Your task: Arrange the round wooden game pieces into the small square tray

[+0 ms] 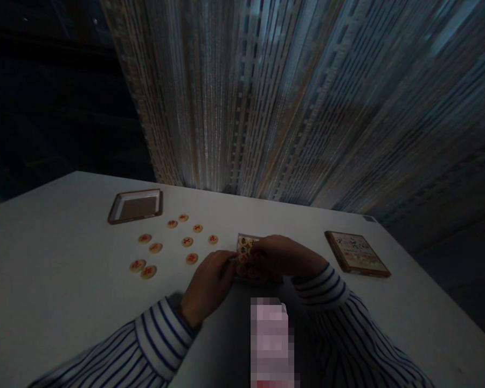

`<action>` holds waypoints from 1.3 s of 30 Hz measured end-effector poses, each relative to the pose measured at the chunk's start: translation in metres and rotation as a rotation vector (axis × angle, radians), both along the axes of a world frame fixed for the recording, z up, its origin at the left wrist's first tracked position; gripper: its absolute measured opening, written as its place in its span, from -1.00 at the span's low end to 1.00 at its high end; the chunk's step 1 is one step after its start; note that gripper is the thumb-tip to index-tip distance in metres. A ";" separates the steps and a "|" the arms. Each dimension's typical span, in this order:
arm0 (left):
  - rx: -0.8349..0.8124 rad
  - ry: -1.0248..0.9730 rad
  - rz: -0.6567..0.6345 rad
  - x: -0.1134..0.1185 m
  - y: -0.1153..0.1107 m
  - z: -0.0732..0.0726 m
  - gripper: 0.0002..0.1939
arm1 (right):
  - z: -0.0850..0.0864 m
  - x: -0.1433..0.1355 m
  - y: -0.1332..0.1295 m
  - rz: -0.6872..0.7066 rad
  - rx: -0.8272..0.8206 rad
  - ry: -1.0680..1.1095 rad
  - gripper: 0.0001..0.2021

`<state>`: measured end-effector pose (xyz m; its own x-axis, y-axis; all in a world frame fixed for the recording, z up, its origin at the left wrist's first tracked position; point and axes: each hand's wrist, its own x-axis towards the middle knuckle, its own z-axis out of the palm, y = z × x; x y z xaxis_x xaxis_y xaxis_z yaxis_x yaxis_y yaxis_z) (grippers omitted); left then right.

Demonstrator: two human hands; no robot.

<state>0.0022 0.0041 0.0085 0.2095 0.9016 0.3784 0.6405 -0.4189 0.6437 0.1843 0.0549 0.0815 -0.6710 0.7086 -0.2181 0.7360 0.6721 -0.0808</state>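
Observation:
A small box (239,242) filled with round game pieces (243,250) sits at the middle of the white table, near me. The pieces that show bear black or red characters. At the box's left edge my left hand (210,283) is closed, its fingers gripping the side. My right hand (281,254) reaches over the box from the right with its fingers bent down onto the pieces; its fingertips are hidden, so what it holds cannot be made out. Several loose pieces with red characters (187,242) lie face up to the left of the box.
An open, shallow tray-like lid (112,211) lies at the back left of the white table (84,258). A flat box with a printed cover (358,252) lies at the right. Behind the table hangs a striped curtain (234,97). A blurred patch covers the near middle.

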 end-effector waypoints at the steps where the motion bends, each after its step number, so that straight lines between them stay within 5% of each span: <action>1: 0.001 0.000 0.001 0.000 0.000 0.000 -0.78 | 0.000 0.000 0.000 -0.002 -0.001 -0.010 -0.79; 39: 0.000 -0.025 -0.012 0.000 0.000 0.000 -0.79 | 0.004 -0.004 -0.003 -0.040 -0.058 -0.004 -0.78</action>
<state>0.0021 0.0038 0.0081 0.2106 0.8993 0.3832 0.6194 -0.4260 0.6594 0.1807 0.0514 0.0856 -0.6410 0.7211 -0.2628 0.7629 0.6360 -0.1157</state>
